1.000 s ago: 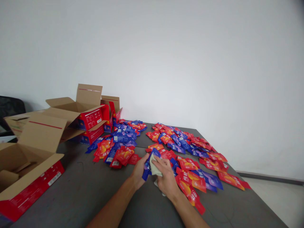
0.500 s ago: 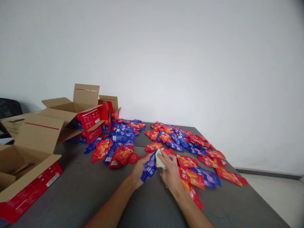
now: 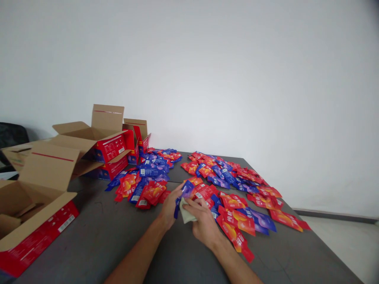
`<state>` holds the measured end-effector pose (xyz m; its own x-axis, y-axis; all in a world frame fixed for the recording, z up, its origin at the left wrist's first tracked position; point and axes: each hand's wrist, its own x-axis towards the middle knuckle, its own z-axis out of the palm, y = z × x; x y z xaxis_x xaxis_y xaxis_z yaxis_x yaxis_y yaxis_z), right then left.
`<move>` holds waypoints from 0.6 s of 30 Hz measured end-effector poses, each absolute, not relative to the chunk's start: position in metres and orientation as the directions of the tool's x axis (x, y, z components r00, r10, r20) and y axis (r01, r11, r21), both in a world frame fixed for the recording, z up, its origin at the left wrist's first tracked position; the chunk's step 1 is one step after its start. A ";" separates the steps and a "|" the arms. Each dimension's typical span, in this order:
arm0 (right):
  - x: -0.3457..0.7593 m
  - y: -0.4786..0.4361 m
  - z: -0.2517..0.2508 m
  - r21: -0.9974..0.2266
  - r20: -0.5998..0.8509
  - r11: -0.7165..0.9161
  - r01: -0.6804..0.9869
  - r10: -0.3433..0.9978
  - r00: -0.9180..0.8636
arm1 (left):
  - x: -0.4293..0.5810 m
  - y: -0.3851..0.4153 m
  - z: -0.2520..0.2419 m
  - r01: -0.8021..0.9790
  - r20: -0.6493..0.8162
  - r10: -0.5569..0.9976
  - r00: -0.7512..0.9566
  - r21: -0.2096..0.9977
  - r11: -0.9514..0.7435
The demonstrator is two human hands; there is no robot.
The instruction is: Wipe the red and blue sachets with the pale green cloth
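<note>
Above the dark table, my left hand [image 3: 169, 210] grips a blue and purple pouch [image 3: 187, 190] by its left side. My right hand [image 3: 204, 221] has its fingers closed on a pale cloth [image 3: 186, 215], pressed against the lower part of that pouch. Both hands are close together, and the cloth hides some of the pouch. Just right of my right hand lie red pouches with orange fruit prints [image 3: 232, 230] and another blue pouch [image 3: 260, 221].
Two spreads of red and blue pouches lie on the table [image 3: 97, 236], a left pile [image 3: 152, 171] and a larger right pile [image 3: 225, 171]. Open red cardboard boxes [image 3: 38, 236] stand along the left, several with flaps raised. A white wall [image 3: 189, 79] rises behind.
My right hand and the cloth have moved left and down along the pouch, from its upper end to its lower part. The pouch has tipped more upright in my left hand.
</note>
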<state>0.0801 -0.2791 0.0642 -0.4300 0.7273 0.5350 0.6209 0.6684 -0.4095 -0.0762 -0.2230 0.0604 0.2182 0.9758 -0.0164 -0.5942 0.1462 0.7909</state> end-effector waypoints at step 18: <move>0.109 -0.252 0.036 -0.473 0.645 0.444 0.761 0.763 -0.045 | -0.125 -0.183 0.027 0.750 0.513 0.843 -0.161 0.619 -0.234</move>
<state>0.1093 -0.2524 0.0362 -0.0453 0.7630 0.6448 0.7610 0.4445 -0.4726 -0.1247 -0.1834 0.0268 -0.1612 0.8429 0.5133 0.7498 -0.2336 0.6191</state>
